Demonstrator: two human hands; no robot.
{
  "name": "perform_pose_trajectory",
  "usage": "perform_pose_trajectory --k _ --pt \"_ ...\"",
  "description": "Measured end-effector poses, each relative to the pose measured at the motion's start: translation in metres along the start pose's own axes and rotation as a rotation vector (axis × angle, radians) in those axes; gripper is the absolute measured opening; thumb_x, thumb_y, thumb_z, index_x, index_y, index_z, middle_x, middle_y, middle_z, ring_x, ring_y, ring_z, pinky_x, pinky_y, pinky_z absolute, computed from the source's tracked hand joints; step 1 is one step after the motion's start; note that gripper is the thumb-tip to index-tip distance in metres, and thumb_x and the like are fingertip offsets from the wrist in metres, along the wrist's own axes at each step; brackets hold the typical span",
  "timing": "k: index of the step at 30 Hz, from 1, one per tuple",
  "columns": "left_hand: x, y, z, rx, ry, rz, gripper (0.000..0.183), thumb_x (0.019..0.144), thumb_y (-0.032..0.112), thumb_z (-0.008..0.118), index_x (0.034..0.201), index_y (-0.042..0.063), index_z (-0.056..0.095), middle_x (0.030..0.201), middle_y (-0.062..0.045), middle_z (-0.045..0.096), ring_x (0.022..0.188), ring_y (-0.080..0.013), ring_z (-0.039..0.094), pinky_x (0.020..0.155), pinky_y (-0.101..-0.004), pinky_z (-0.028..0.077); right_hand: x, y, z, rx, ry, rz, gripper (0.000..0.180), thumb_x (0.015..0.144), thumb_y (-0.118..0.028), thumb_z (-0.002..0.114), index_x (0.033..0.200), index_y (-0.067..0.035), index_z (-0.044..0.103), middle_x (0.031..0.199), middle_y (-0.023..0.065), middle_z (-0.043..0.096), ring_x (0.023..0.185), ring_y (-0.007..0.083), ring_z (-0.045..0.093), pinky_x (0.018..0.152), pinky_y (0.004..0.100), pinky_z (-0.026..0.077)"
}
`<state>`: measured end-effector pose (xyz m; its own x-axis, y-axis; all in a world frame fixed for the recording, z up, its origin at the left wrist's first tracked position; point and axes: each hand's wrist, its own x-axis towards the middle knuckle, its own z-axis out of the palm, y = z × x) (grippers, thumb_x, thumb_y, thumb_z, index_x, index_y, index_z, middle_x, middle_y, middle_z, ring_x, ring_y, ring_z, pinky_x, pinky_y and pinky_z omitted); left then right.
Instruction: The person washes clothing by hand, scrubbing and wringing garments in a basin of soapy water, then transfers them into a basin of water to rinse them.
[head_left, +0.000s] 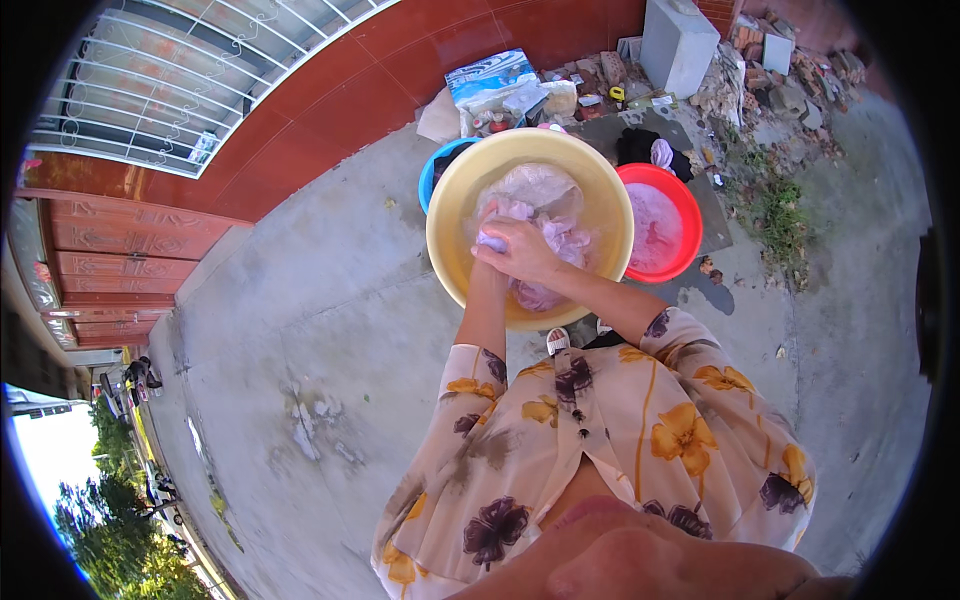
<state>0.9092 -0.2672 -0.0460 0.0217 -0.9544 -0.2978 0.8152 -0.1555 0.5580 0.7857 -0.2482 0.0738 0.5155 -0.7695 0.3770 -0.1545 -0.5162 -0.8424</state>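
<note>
In front of me stands a large yellow plastic basin (442, 251) with water in it. Pale pink, thin wet cloth (562, 240) lies in the basin, part of it bulging up at the far side. My right hand (521, 249) is closed around a bunched lilac part of the cloth, over the basin's middle. My left hand (487, 253) is against it, mostly hidden under the right hand; its fingers meet the same bunch. Which arm belongs to which hand is partly hidden where the wrists come close together.
A red basin (694, 225) of sudsy water stands right of the yellow one, a blue basin (426, 180) with dark cloth behind left. Black and lilac cloth (660, 154) lies behind the red basin. Boxes (491, 79), rubble (787, 97) and a grey block (679, 49) line the wall.
</note>
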Motion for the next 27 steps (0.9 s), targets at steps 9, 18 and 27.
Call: perform_pose_trajectory --k 9,18,27 --pt "-0.047 0.010 0.058 0.293 0.307 0.072 0.042 0.096 0.040 0.054 0.122 0.008 0.061 0.106 -0.007 0.064 0.092 -0.0224 0.062 0.083 -0.0377 0.052 0.025 0.077 -0.054 -0.534 0.132 0.571 0.037 0.094 -0.042 0.052 0.105 -0.010 0.065 0.095 0.0233 0.069 0.091 0.0423 0.067 0.079 0.0529 0.052" --pt "-0.071 0.010 0.066 2.050 0.443 0.365 0.071 0.082 0.043 0.069 0.145 0.025 0.042 0.152 -0.021 0.028 0.127 -0.0471 0.043 0.106 -0.0497 0.039 -0.009 0.083 -0.059 -0.704 -0.193 0.335 0.049 0.086 -0.019 0.060 0.134 -0.016 0.051 0.124 0.0181 0.062 0.112 0.0367 0.061 0.093 0.0468 0.048" --pt "-0.027 0.017 0.058 0.345 0.231 -0.106 0.049 0.094 0.038 0.059 0.133 0.009 0.053 0.125 -0.012 0.060 0.110 -0.0264 0.061 0.094 -0.0392 0.051 0.010 0.084 -0.042 0.105 0.072 0.589 0.035 0.082 -0.027 0.068 0.107 -0.001 0.067 0.096 0.0193 0.070 0.091 0.0355 0.067 0.081 0.0405 0.052"
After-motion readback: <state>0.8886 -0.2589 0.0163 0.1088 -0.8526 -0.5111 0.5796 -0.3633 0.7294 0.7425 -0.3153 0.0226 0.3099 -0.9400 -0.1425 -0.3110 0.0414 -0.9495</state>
